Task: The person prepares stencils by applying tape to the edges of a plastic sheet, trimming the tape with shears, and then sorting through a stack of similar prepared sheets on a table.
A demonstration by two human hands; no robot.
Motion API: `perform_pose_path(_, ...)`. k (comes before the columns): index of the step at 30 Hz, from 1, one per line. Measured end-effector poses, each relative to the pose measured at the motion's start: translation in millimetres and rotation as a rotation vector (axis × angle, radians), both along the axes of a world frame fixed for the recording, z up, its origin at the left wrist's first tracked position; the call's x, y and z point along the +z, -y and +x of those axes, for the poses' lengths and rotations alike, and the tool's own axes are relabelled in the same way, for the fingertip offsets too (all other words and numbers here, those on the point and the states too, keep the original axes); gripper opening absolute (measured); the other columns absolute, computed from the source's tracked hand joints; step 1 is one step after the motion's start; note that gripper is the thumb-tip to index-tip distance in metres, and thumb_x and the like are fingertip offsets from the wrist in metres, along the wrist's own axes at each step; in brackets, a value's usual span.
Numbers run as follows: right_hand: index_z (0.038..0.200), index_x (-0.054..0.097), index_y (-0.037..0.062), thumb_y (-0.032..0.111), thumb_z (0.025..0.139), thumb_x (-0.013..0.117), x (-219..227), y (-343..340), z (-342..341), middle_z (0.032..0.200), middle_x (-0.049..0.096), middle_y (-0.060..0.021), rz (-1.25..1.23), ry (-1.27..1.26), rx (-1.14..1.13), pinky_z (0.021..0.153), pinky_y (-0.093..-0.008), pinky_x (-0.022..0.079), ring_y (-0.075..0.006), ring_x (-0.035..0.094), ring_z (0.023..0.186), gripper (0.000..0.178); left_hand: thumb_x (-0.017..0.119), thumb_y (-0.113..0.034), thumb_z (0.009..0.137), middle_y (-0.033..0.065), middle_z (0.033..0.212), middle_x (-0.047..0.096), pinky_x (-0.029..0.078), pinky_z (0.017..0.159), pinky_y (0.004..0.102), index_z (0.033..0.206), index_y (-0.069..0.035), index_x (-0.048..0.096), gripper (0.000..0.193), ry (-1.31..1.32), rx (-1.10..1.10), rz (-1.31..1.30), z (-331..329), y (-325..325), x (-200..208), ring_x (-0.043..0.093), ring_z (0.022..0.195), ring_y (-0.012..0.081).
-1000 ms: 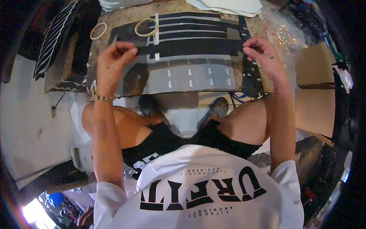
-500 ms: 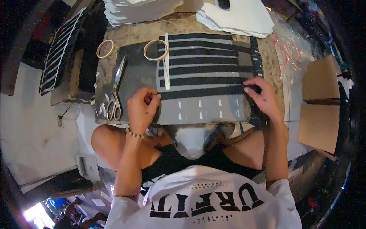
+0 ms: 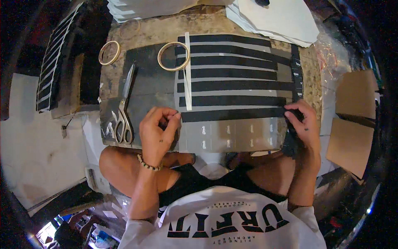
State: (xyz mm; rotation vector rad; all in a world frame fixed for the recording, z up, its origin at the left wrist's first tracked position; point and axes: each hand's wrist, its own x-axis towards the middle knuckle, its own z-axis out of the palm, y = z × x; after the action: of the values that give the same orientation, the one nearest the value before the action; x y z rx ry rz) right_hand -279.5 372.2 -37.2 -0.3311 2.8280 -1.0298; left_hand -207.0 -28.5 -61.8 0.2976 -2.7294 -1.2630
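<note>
A long black strip (image 3: 236, 114) lies crosswise on a grey sheet (image 3: 215, 146) printed with small white marks. My left hand (image 3: 157, 130) pinches at its left end, thumb against forefinger. At the other end, my right hand (image 3: 306, 124) has its thumb and forefinger closed about the strip's tip. Several similar black strips (image 3: 228, 86) lie in rows beyond it. Across their left ends runs a narrow white strip (image 3: 188, 79), partly under a tape roll (image 3: 160, 57). Scissors (image 3: 124, 106) rest left of my left hand, points away from me.
Another tape roll (image 3: 101, 54) lies at the table's far left. White sheets (image 3: 273, 20) are stacked along the back. Clear plastic (image 3: 331, 58) and brown cardboard (image 3: 352, 145) stand to the right. A dark striped panel (image 3: 58, 58) leans at the left.
The view has shifted, so the table sits lower and slightly larger. Both hands stay at the two ends of the nearest black strip.
</note>
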Motion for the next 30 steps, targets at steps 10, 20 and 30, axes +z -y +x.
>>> perform_pose_path(10, 0.097, 0.07, 0.0016, 0.004, 0.083, 0.073, 0.0, 7.0, -2.4, 0.083, 0.061, -0.0101, -0.06, 0.041, -0.001, 0.071, -0.0315, 0.045, -0.0233, 0.059, 0.08, 0.015, 0.078, -0.009, 0.081, 0.0047, 0.08, 0.064, 0.045, 0.061, 0.0258, 0.089, -0.001, 0.072, 0.013, 0.024, 0.004, -0.017, -1.6, -2.3, 0.3, 0.056, 0.068, 0.0119)
perform_pose_path(20, 0.097, 0.07, 0.0006, 0.004, 0.083, 0.073, 0.6, 9.0, -2.5, 0.083, 0.061, -0.0103, -0.03, 0.062, 0.005, 0.074, -0.0321, 0.046, -0.0244, 0.06, 0.081, 0.015, 0.078, -0.007, 0.081, 0.0033, 0.08, 0.064, 0.043, 0.062, 0.0243, 0.089, -0.001, 0.073, 0.011, 0.057, 0.022, 0.048, -2.3, -1.0, 1.7, 0.054, 0.069, 0.01)
perform_pose_path(30, 0.098, 0.069, 0.0009, 0.004, 0.083, 0.072, 1.5, 10.6, -3.4, 0.086, 0.064, -0.0121, -0.005, 0.086, -0.005, 0.076, -0.0331, 0.047, -0.0265, 0.062, 0.084, 0.015, 0.079, -0.009, 0.078, 0.0072, 0.077, 0.068, 0.045, 0.057, 0.0288, 0.084, -0.001, 0.073, 0.011, 0.02, 0.047, 0.049, -3.5, -0.9, 0.2, 0.056, 0.06, 0.0154)
